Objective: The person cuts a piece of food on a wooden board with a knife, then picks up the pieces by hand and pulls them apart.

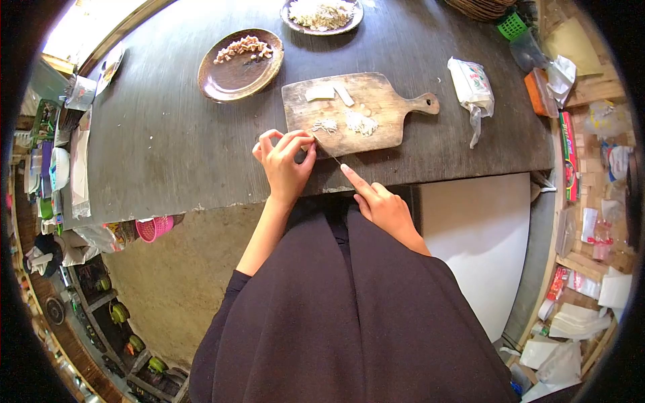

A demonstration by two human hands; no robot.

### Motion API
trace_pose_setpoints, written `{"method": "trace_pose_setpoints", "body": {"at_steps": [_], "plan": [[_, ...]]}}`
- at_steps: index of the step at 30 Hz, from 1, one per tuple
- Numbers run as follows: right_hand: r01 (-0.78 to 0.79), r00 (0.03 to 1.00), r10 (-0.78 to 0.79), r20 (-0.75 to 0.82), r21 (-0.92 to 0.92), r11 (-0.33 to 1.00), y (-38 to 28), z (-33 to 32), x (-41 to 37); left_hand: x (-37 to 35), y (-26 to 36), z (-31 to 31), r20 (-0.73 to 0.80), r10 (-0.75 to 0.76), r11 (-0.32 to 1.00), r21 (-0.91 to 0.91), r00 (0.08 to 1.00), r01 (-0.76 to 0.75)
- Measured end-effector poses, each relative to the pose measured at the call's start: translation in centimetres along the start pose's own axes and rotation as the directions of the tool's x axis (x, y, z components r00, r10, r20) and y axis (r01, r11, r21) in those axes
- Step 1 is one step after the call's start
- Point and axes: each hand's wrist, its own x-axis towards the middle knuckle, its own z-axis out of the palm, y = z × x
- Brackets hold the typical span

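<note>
My right hand (386, 211) grips a knife (329, 152), its index finger stretched along the back of the thin blade. The blade points up and left over the near edge of a wooden cutting board (390, 131). At the board's near left corner, my left hand (285, 164) is closed in a pinch close to the knife tip; what it holds, if anything, is hidden. Finely cut white pieces (363, 123) lie in two small piles on the board. Behind them are two larger pale slabs (320, 93).
A brown plate (232, 84) with chopped pinkish pieces (243, 48) stands behind the board. Farther back is a plate (359, 18) of pale shreds. To the right lies a white plastic packet (473, 87). Shelving with packages lines the right wall; a pink basket (154, 229) sits below the table.
</note>
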Motion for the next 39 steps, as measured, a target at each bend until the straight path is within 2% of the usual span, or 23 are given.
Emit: {"method": "trace_pose_setpoints", "body": {"at_steps": [9,15,20,27,30,32,39], "plan": [[0.003,1.000,-0.003,0.008,0.002,1.000,-0.1,0.2,0.9,0.0,-0.1,0.0,-0.007,0.011,1.000,-0.003,1.000,-0.011],[0.067,0.996,-0.069,-0.061,-0.027,0.997,0.5,1.3,1.3,-0.1,-0.2,0.1,-0.011,0.007,1.000,-0.009,1.000,-0.007],[0.039,0.999,-0.039,-0.007,-0.035,0.999,0.8,0.3,0.4,-0.1,-0.2,0.0,-0.013,0.003,1.000,-0.005,1.000,-0.003],[0.030,0.999,-0.031,-0.041,-0.007,1.000,0.6,0.5,0.5,-0.1,-0.1,-0.1,0.005,-0.005,1.000,-0.010,1.000,0.005],[-0.029,0.999,0.029,-0.015,-0.030,0.999,0.3,0.2,0.7,0.0,0.0,-0.1,-0.005,0.004,1.000,-0.015,1.000,-0.004],[0.018,0.999,-0.019,-0.041,-0.031,0.999,0.7,0.3,0.6,0.0,-0.1,-0.1,-0.017,0.012,1.000,-0.018,1.000,-0.013],[0.041,0.999,-0.041,-0.035,-0.018,0.999,0.2,0.3,0.2,-0.1,-0.2,0.0,-0.015,0.008,1.000,-0.018,1.000,-0.009]]}}
